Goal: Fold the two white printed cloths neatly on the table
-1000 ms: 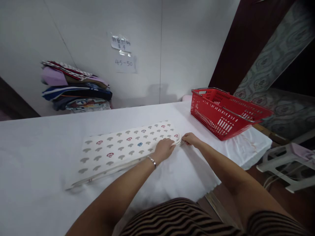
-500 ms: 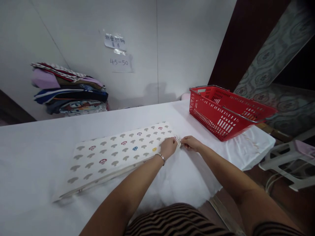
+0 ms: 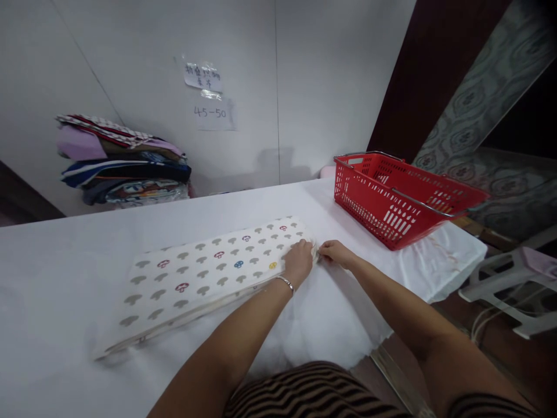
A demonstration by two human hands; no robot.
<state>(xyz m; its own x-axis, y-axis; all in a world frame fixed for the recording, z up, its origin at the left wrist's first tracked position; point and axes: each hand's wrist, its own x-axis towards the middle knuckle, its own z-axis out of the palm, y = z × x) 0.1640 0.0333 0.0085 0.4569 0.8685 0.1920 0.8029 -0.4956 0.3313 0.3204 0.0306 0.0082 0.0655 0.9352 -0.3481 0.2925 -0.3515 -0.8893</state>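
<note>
A folded cream cloth [image 3: 204, 273] printed with grey, red, blue and yellow mushrooms lies as a long flat strip on the white-covered table [image 3: 52, 278]. My left hand [image 3: 299, 260] rests on its right end, fingers bent down over the gathered edge; part of the fingertips is hidden. Just to the right, my right hand [image 3: 337, 254] pinches the bunched tip of that same end between thumb and fingers. A bracelet [image 3: 286, 284] circles my left wrist.
A red plastic basket [image 3: 369, 203] with metal handles stands at the table's right. Against the wall at the back left is a stack of folded clothes [image 3: 126, 162]. Paper signs [image 3: 211, 113] are taped above. A light plastic stool [image 3: 513, 284] stands beyond the right edge.
My left hand has shifted slightly, its fingers now flatter over the cloth's right end. My right hand keeps its pinch in nearly the same spot. The cloth has barely moved.
</note>
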